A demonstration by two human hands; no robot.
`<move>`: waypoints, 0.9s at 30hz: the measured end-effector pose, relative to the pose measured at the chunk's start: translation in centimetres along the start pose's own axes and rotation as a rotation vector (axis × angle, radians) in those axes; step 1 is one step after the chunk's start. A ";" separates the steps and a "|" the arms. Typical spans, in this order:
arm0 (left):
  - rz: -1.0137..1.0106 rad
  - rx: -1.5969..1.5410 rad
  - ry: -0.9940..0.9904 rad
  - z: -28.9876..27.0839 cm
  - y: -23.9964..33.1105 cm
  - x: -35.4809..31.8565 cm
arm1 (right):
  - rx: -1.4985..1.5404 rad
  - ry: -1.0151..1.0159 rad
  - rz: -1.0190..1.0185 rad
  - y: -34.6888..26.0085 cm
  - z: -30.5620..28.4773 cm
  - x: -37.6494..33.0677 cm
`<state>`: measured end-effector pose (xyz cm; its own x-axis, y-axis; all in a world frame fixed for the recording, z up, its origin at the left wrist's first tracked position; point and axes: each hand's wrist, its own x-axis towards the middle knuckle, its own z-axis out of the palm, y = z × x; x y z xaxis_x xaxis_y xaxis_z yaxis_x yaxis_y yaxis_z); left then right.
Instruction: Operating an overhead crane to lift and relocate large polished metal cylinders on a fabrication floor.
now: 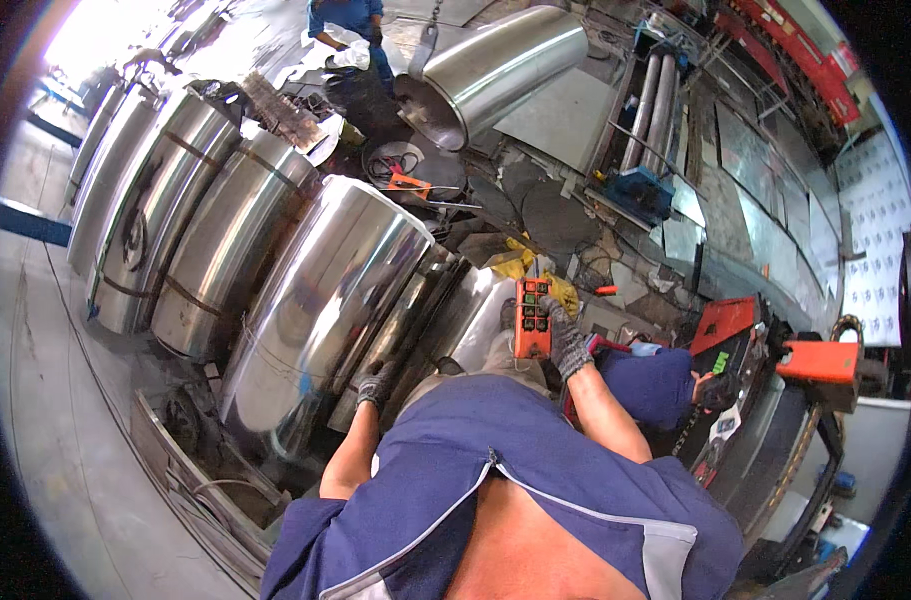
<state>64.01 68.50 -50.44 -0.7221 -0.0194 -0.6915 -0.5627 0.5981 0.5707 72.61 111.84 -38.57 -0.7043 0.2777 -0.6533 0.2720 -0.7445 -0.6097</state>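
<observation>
My right hand (567, 342), in a grey knitted glove, is closed around an orange crane remote control (532, 318) with two rows of dark and green buttons. The remote stands upright in front of my body. My left hand (374, 384), also gloved, is low beside a dark, narrow metal roll (400, 335); its fingers are too small and shadowed to read, and I cannot tell whether it touches the roll. Left of it leans a large shiny sheet-metal cylinder (320, 300). Farther off, another shiny cylinder (510, 75) hangs tilted at a hook and chain (425, 50).
Several banded metal coils (200, 150) line the left. A person in blue (347, 25) stands near the hanging cylinder. A second person in navy (650, 388) crouches close on my right. A rolling machine (647, 120) stands at far right; scraps and cables (400, 165) litter the floor.
</observation>
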 end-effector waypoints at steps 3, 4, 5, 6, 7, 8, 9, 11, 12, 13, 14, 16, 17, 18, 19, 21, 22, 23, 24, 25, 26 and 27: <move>-0.029 0.009 -0.040 -0.7 -1.9 0.6 | -0.063 -0.041 0.004 -0.2 1.1 0.0; -0.020 0.001 -0.047 -0.5 -0.7 0.1 | -0.070 -0.038 -0.006 -0.2 0.9 -0.2; -0.066 0.052 -0.059 -0.4 1.1 -0.8 | -0.059 -0.020 -0.038 -0.2 0.7 -0.6; -0.109 0.109 -0.070 -0.4 2.8 -1.4 | -0.042 -0.002 -0.071 -0.3 0.4 -1.1; -0.075 0.034 -0.086 -0.5 1.8 -1.4 | -0.025 -0.012 -0.041 0.0 0.4 -0.8; -0.070 0.032 -0.086 -0.3 -0.4 0.0 | -0.026 -0.013 -0.046 0.1 0.3 -0.4; -0.030 -0.056 -0.014 -0.3 -5.1 1.9 | -0.052 -0.074 0.017 0.5 1.0 0.4; -0.055 -0.214 -0.034 0.7 -4.9 2.3 | -0.095 -0.082 0.063 1.1 -0.3 1.4; -0.048 -0.203 -0.042 0.6 -4.4 2.1 | -0.084 -0.074 0.055 0.9 -0.1 1.1; -0.067 -0.166 -0.028 0.6 -4.3 2.0 | -0.093 -0.109 0.063 0.6 0.4 0.5; -0.086 -0.130 -0.011 0.5 -4.2 1.9 | -0.103 -0.146 0.073 0.3 1.0 0.0; 0.151 0.318 0.020 0.0 -2.2 0.7 | -0.091 -0.143 0.078 0.0 0.9 -0.5; 0.170 0.350 0.029 -0.3 -2.0 0.4 | -0.090 -0.132 0.089 0.0 1.1 -0.7; 0.185 0.377 0.041 -0.4 -2.0 0.2 | -0.093 -0.125 0.102 -0.1 1.4 -0.9; 0.153 0.257 -0.015 -0.6 -0.4 -1.0 | -0.090 -0.131 0.093 0.0 1.2 -1.1; 0.106 0.251 -0.004 -0.8 0.2 -0.5 | -0.076 -0.132 0.088 0.2 1.1 -1.4; 0.048 0.235 0.017 -0.8 -0.4 0.1 | -0.072 -0.144 0.093 0.3 1.2 -1.4; 0.045 0.229 0.024 -0.8 -1.2 0.6 | -0.067 -0.155 0.098 0.4 1.3 -1.4; 0.124 0.248 0.011 -0.7 -2.5 1.2 | -0.076 -0.165 0.104 0.6 1.4 -1.5; 0.203 0.269 -0.002 -0.7 -3.3 1.7 | -0.073 -0.152 0.097 0.9 1.3 -1.7; 0.199 0.261 0.006 -0.6 -3.9 2.4 | -0.070 -0.140 0.090 1.2 1.3 -1.8; 0.106 0.043 -0.067 -0.5 -3.8 3.1 | -0.055 -0.122 0.111 1.3 1.4 -1.9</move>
<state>63.70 65.77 -54.49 -0.7472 0.0980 -0.6573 -0.4659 0.6280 0.6233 73.42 109.53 -37.50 -0.7414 0.1171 -0.6607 0.3858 -0.7313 -0.5625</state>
